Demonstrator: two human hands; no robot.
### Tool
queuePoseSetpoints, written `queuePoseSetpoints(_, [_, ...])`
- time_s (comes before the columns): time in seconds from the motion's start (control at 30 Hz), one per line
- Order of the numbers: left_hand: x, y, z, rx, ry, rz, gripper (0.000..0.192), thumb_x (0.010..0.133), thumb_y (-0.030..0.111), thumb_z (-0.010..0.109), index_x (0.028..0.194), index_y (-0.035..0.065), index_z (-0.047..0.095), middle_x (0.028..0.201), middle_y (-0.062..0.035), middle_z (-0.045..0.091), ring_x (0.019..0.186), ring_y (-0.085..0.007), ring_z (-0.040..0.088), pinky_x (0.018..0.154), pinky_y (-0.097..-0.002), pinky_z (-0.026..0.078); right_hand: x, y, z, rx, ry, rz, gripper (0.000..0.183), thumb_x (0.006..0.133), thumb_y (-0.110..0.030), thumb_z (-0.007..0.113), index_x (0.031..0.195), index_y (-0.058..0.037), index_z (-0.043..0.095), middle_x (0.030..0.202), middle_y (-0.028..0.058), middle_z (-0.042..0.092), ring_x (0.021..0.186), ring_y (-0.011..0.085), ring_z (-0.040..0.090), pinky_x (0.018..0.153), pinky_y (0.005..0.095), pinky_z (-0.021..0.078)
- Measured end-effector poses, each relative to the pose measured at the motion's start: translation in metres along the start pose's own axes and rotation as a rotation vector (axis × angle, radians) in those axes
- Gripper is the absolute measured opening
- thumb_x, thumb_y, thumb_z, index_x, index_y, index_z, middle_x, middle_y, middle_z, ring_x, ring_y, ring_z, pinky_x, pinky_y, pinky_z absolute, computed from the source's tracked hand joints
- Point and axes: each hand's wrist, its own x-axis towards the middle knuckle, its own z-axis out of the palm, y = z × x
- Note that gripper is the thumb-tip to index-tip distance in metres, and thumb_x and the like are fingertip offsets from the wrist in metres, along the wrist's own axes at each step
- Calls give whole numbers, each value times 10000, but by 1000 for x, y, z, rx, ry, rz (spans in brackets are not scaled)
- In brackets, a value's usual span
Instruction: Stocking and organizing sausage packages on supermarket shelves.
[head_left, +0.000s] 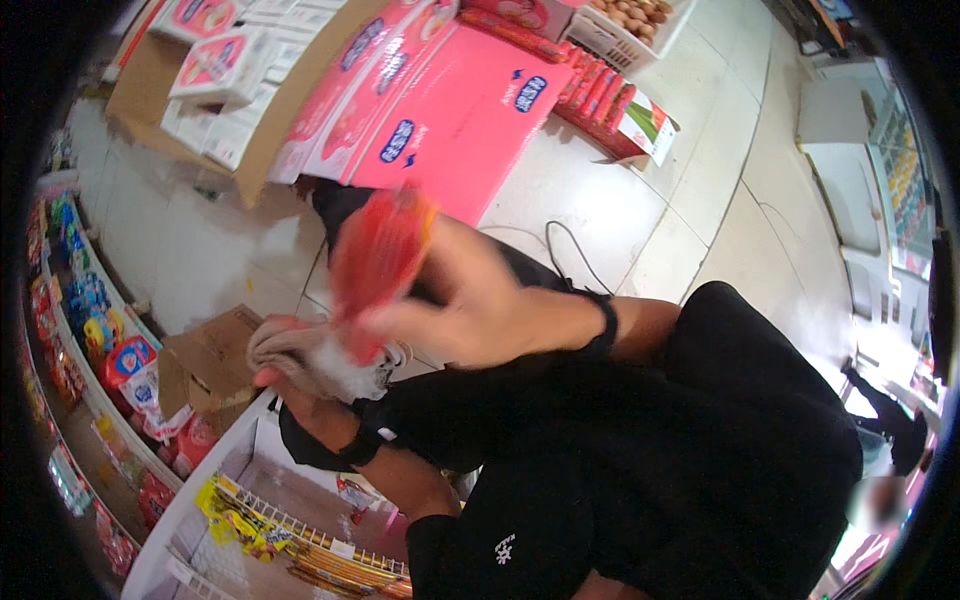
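Observation:
My right hand (469, 307) is raised, with a black band at the wrist. It grips a red plastic packet (382, 251), blurred by motion, so its contents cannot be told. Below and to the left, my left hand (300, 382), with a black watch band, holds a bunched grey-brown cloth (289, 349). Some white, see-through plastic (352, 371) shows beside the cloth; which hand holds it is unclear. The packet's lower end overlaps the cloth and plastic in view; whether they touch cannot be told.
Beyond my hands stand pink cartons (465, 112) and an open cardboard box (259, 150) of white packs. Red-wrapped sticks (596, 90) lie near a white egg crate (664, 49). Shelves of packaged goods (90, 300) curve along the left. A cable (570, 232) crosses the tiles. Another person (892, 442) is at far right.

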Motion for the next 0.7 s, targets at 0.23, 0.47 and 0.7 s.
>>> queuePoseSetpoints(0.23, [8,8,18,27,210,-67,732,933,693,405,1370,105,417,1336,-99,468,1255,-247,454,1117,-418,323,-40,81,-287,-293,856,293,320,974,-393,562,961,-77,612,726,-2,575,621,92,522,569,266,442])
queuePoseSetpoints(0.47, [22,4,19,39,175,-178,765,916,699,435,1373,86,429,1350,-107,482,1258,-256,476,1067,-419,406,-69,148,-504,-180,1222,584,327,880,-172,534,1178,-36,532,1070,115,587,956,229,561,886,427,444])
queuePoseSetpoints(0.7, [26,-2,12,117,270,-199,787,916,696,439,1385,65,425,1350,-123,489,1250,-269,488,1084,-416,392,-46,182,-536,0,1210,446,317,891,-149,564,1194,-53,552,1161,72,571,1005,244,542,956,364,422])
